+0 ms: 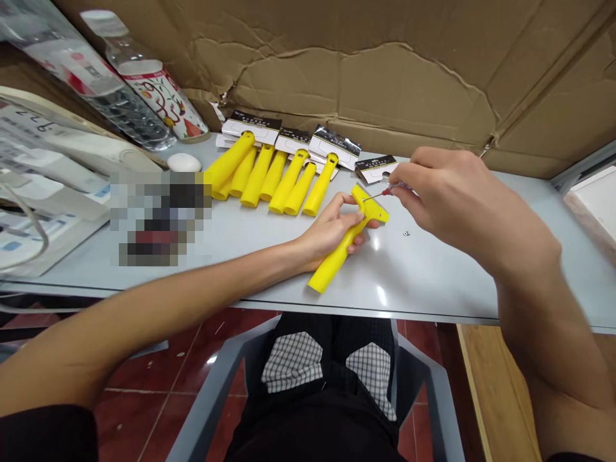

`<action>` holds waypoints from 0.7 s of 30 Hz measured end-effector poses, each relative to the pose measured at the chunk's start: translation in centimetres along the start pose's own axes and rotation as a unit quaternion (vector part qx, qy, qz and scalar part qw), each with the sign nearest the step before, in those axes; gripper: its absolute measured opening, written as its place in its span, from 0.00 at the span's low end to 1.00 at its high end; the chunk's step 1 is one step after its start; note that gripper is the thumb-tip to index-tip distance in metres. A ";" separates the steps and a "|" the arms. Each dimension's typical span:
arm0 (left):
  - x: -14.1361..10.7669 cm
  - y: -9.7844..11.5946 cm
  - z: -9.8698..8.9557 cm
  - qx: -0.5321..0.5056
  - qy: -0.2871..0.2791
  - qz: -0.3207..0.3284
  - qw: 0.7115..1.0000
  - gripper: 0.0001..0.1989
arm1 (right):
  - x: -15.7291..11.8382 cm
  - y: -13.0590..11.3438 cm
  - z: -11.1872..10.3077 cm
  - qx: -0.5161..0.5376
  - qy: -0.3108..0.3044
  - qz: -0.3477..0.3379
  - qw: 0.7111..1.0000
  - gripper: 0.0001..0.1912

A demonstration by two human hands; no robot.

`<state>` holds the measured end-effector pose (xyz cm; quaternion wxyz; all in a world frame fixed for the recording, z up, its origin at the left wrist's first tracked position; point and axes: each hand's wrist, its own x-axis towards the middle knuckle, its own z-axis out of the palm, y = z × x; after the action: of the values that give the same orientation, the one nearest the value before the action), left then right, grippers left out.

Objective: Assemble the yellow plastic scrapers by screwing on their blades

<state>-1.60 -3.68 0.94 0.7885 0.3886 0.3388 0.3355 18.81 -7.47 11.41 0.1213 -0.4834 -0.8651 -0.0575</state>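
Observation:
My left hand [326,232] is closed around the neck of a yellow plastic scraper [332,264], whose handle slants down toward the table's front edge. Its flared head points away from me and has small metal screws in it. In my right hand [447,186] a thin screwdriver [376,194] is pinched, mostly hidden by the fingers. The tip meets the left side of the scraper's head at a screw. A few tiny metal screws [407,233] lie on the white table [447,269] below my right hand.
Several yellow handles [294,183] with black-and-white cards [335,144] lie along the cardboard wall [375,83]. One loose card [376,169] is to their right. Bottles [161,96], a white egg-shaped object [183,163] and white equipment [58,167] stand left, near a blurred patch.

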 end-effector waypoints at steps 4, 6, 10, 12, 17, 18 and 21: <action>0.2 0.0 -0.2 -0.010 -0.002 0.004 1.000 0.16 | 0.0 -0.7 0.5 -0.060 0.012 -0.016 0.998 0.09; 0.3 0.0 -0.2 -0.016 0.006 0.000 1.000 0.15 | -0.3 -0.3 0.7 -0.018 0.006 -0.017 1.000 0.08; 0.3 0.1 -0.1 -0.012 0.008 -0.002 1.000 0.14 | -0.9 0.9 1.1 0.004 0.040 0.047 0.998 0.06; 0.2 0.1 -0.1 -0.008 0.009 -0.001 1.000 0.15 | -1.0 1.5 1.3 0.002 0.062 0.072 0.996 0.09; 0.1 0.2 -0.1 -0.009 0.011 0.004 1.000 0.15 | -1.1 2.4 1.6 0.052 0.053 0.048 0.996 0.11; 0.1 0.2 -0.1 -0.012 0.011 0.005 1.000 0.15 | -1.1 2.5 1.6 0.045 0.064 0.055 0.995 0.08; 0.1 0.2 -0.2 -0.014 0.012 0.010 1.000 0.16 | -1.1 2.8 1.7 0.026 0.094 0.083 0.992 0.08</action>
<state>-1.75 -3.47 0.97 0.7864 0.3766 0.3397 0.3525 21.49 -6.53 9.44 0.2188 -0.5428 -0.8078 -0.0703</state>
